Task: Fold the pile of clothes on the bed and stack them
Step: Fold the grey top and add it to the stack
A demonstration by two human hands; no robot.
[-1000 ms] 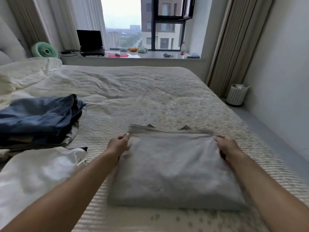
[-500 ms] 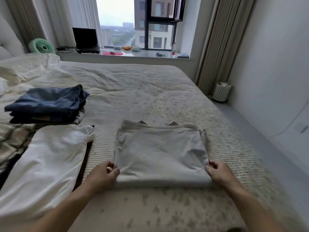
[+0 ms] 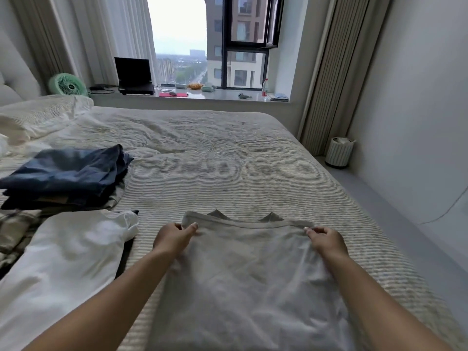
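On the bed (image 3: 228, 158) I see a grey shirt (image 3: 248, 279) lying lengthwise toward the window. My left hand (image 3: 174, 238) and right hand (image 3: 326, 240) pinch its far corners.

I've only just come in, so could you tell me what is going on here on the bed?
A person is folding laundry on the bed. Both hands are on a grey garment lying flat in front of them: the left hand and the right hand each pinch one far corner of it. To the left, a folded dark blue item tops a small stack, and a white garment lies spread out beside it.
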